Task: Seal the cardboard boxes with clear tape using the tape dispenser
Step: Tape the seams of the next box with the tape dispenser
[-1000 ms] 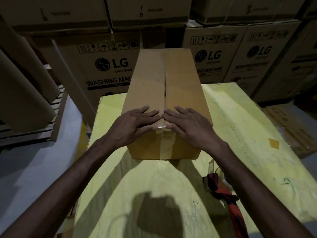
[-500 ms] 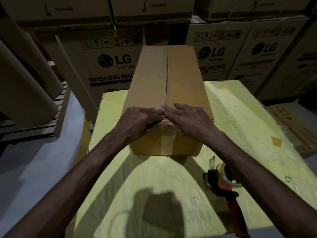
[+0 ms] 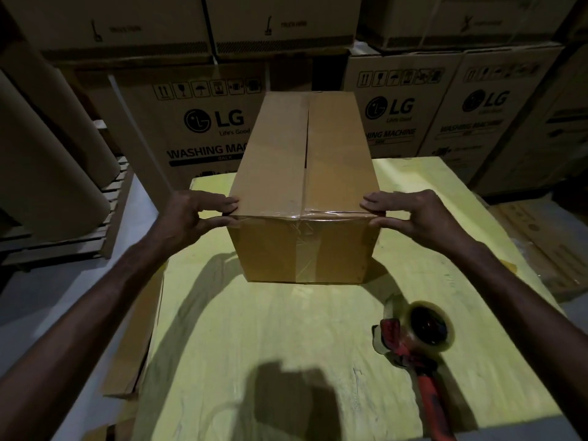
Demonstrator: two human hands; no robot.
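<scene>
Centrally on yellow worktop (image 3: pixel 254 329): cardboard box (image 3: pixel 302 173), closed, clear tape (image 3: pixel 299 216) along near top edge and down front seam. Pinched at near top corners by left hand (image 3: pixel 191 218) and right hand (image 3: pixel 413 214), hands well apart. Near right on worktop, apart from box: tape dispenser (image 3: pixel 420 342).

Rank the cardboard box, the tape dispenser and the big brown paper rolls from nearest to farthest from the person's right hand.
1. Cardboard box: the right hand pinches its near right corner, so they touch.
2. Tape dispenser: lying on the yellow table, on the person's side of that hand.
3. Brown paper rolls: far left, past the table's other side.
</scene>
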